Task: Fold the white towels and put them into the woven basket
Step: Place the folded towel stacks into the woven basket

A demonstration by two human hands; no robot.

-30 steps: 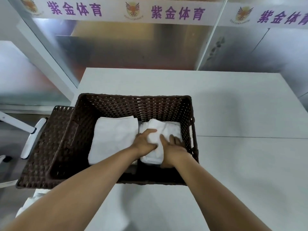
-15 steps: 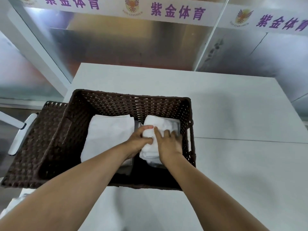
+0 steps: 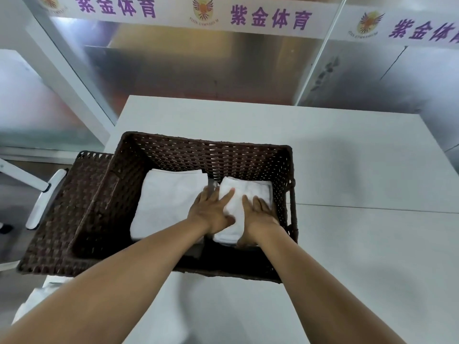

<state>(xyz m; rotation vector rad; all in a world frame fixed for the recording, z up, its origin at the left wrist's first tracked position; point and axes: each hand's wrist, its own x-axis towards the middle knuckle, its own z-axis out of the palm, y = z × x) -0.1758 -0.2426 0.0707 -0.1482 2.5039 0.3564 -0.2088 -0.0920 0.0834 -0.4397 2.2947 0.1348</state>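
A dark brown woven basket (image 3: 198, 152) stands on the white table, near its left edge. Inside it a folded white towel (image 3: 171, 197) lies flat on the left. A second folded white towel (image 3: 246, 192) lies on the right, close to the basket's right wall. My left hand (image 3: 211, 212) rests flat on this right towel's left edge, fingers straight. My right hand (image 3: 258, 217) presses flat on its right part, fingers spread. Both forearms reach over the basket's near wall.
The basket's woven lid (image 3: 57, 219) hangs open to the left, past the table's edge. White cloth (image 3: 34, 301) shows at the lower left under my left arm. The white table (image 3: 360, 189) stretches to the right. A metallic wall with a banner stands behind.
Both hands have flattened on the right towel, with the fingers now stretched out. The view has shifted a little, and the towel lies flatter in the basket.
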